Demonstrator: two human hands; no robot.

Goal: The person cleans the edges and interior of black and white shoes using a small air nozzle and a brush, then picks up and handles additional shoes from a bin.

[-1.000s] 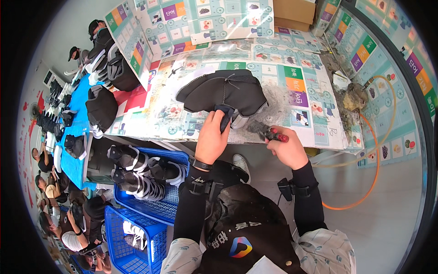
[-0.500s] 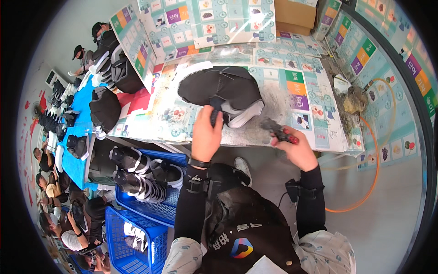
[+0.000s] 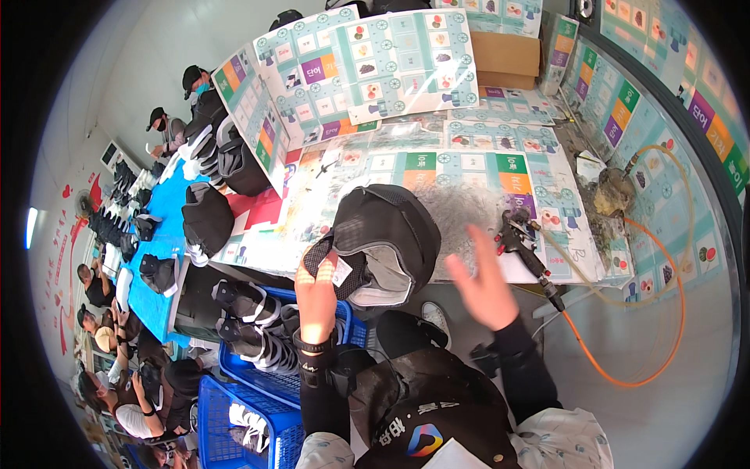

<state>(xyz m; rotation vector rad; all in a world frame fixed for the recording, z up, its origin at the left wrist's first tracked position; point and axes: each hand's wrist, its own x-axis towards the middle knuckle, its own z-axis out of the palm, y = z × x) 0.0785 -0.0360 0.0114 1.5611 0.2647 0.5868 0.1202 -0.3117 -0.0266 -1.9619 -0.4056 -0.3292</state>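
A black shoe (image 3: 394, 223) with a grey lining is held tilted at the near edge of the workbench, its opening facing me. My left hand (image 3: 316, 301) pinches its tongue, where a small white label shows. To the right of the shoe my right hand (image 3: 486, 289) hovers with fingers stretched out and slightly blurred, holding nothing. Beyond that hand a dark spray gun (image 3: 523, 248) with red parts rests at the bench's front right edge. An orange hose (image 3: 598, 367) runs from its handle.
Printed boards (image 3: 410, 66) stand upright behind the patterned bench top (image 3: 461, 176). A crusted lump (image 3: 615, 192) sits at the right. Blue baskets (image 3: 223, 406) with shoes stand lower left. A blue table (image 3: 160, 211) with shoes and several people are farther left.
My right hand has let go of the spray gun, which now lies on the bench edge. The shoe has come nearer me and turned so its opening shows. The view has shifted.
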